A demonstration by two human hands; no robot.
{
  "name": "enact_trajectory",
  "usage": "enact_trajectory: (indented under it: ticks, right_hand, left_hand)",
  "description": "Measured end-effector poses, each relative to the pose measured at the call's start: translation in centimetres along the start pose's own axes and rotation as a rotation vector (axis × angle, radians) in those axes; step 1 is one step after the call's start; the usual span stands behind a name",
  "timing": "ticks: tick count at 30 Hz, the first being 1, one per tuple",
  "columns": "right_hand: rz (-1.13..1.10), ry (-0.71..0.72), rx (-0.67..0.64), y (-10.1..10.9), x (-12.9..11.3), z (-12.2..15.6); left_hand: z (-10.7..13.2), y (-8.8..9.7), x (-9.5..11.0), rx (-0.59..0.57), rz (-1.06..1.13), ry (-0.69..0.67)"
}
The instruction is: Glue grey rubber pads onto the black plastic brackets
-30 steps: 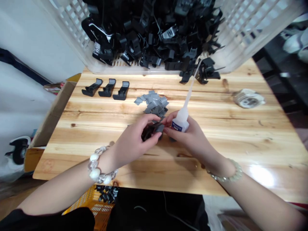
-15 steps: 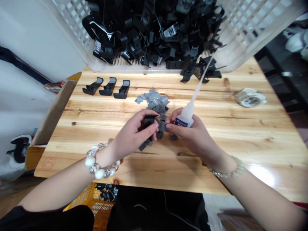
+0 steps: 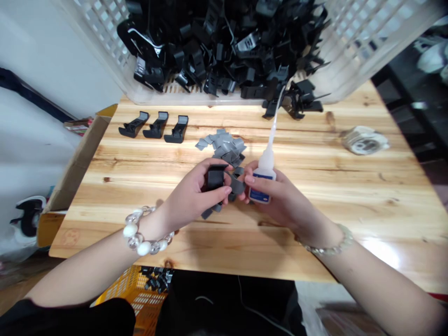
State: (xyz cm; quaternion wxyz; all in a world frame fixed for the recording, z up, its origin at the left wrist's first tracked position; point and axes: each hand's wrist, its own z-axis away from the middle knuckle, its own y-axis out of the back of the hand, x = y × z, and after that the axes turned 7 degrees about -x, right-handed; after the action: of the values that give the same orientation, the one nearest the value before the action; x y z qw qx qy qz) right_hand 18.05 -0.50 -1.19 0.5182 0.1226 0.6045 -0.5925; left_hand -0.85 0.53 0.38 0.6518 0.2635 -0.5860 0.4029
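Note:
My left hand [image 3: 191, 191] is closed around a black plastic clip [image 3: 215, 177], its broad face turned up towards me. A long-nozzled glue bottle [image 3: 262, 184] with a blue label is gripped in my right hand [image 3: 280, 191], the thumb lying across the label. The nozzle points up and away. Between the two hands is a grey pad [image 3: 238, 186]; whether fingers touch it I cannot tell. Just beyond the hands lies a loose pile of grey pads [image 3: 227, 147].
A white plastic basket [image 3: 105, 60] heaped with black clips stands at the back. Three black clips [image 3: 156, 126] sit in a row at the left. A whitish roll [image 3: 366, 140] lies at the right of the wooden table [image 3: 350, 196]. Below is a yellow crate [image 3: 147, 308].
The clip has turned so its broad face shows. My right thumb has moved from the grey pad onto the bottle, whose nozzle has swung left and more upright.

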Motion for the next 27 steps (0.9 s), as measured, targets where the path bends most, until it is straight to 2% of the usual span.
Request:
enact_trajectory:
  ticks: [4,7,10,14,19,23,27]
  right_hand:
    - [-0.086,-0.069,-0.062,0.3,0.4,-0.2]
    - [-0.099,-0.063,-0.087,0.2,0.9,-0.4]
    - [-0.089,-0.033,-0.053,0.1,1.0,-0.4]
    - [-0.043,0.032,0.027,-0.1,0.8,-0.4]
    - [-0.032,0.061,0.088,-0.1,0.6,-0.4]
    - [0.018,0.07,0.155,-0.1,0.4,-0.4]
    - [0.058,0.141,0.178,-0.3,0.4,-0.3]
  left_hand:
    - [0.2,-0.2,-0.4,-0.013,-0.054,-0.053]
    - [0.3,-0.3,-0.5,0.008,-0.136,-0.088]
    - [0.2,-0.2,-0.4,0.039,-0.121,-0.025]
    - [0.2,0.0,-0.2,-0.083,0.081,0.11]
    - [0.3,0.2,-0.4,-0.174,0.142,0.167]
    - [0.1,0.5,-1.0,-0.157,0.182,0.133]
    - [0.1,0.7,-1.1,-0.104,0.18,0.019]
